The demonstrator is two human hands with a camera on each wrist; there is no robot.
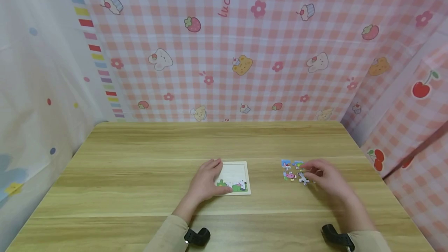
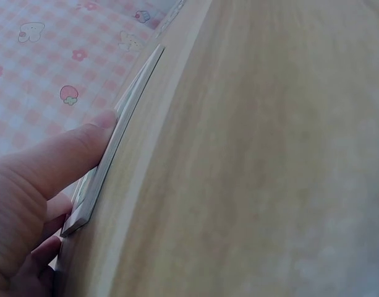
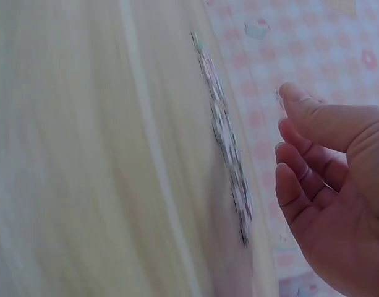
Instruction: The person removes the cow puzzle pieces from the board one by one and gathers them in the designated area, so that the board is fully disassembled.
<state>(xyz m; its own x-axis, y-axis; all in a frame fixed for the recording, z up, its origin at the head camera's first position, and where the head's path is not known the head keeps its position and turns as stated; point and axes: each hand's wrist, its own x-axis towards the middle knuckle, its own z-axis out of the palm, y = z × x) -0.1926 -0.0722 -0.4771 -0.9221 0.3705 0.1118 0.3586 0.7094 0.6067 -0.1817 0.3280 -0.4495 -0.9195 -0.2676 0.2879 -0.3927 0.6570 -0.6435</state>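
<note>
A shallow square puzzle frame (image 1: pixel 249 178) lies on the table, with several joined pieces (image 1: pixel 239 186) along its bottom edge. My left hand (image 1: pixel 204 180) grips the frame's left side, its thumb across the lower edge; in the left wrist view the thumb rests on the rim (image 2: pixel 119 133). Loose puzzle pieces (image 1: pixel 289 175) lie to the right of the frame. Over the right part of this group hovers my right hand (image 1: pixel 327 176), fingers relaxed and slightly bent. The right wrist view shows the hand (image 3: pixel 334 167) above the pieces (image 3: pixel 225 139), with nothing visible between thumb and fingers.
The wooden table (image 1: pixel 140 147) extends around both hands. Behind it hangs a pink checked cloth (image 1: pixel 217 49), with more cloth at the left and right sides. Black wrist devices (image 1: pixel 198 237) show on both forearms.
</note>
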